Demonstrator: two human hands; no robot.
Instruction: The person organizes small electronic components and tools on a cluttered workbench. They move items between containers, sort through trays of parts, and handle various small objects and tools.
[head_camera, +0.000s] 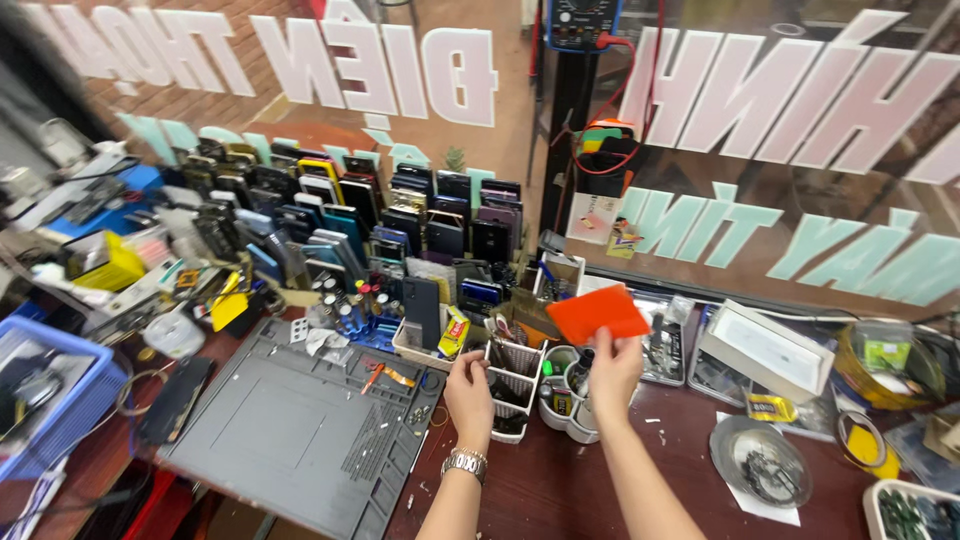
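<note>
R hand (612, 368) pinches orange card (598, 314) above white tool basket (515, 385); L hand (468, 392) fingers curl on its rim (mid-pick, needs steady grip).

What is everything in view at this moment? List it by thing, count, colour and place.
Orange card: one, orange, held up in right hand.
Tool basket: one, white mesh, under left hand.
Work mat: one, grey, bench left.
Phones: many, mostly dark, racked behind mat.
Blue crate: one, blue, far left.
Round dish: one, metal, bench right.
White box: one, white, right of card.
Meter: one, blue, top centre.
Left hand: at basket, wristwatch on.
Right hand: pinching card.
</note>
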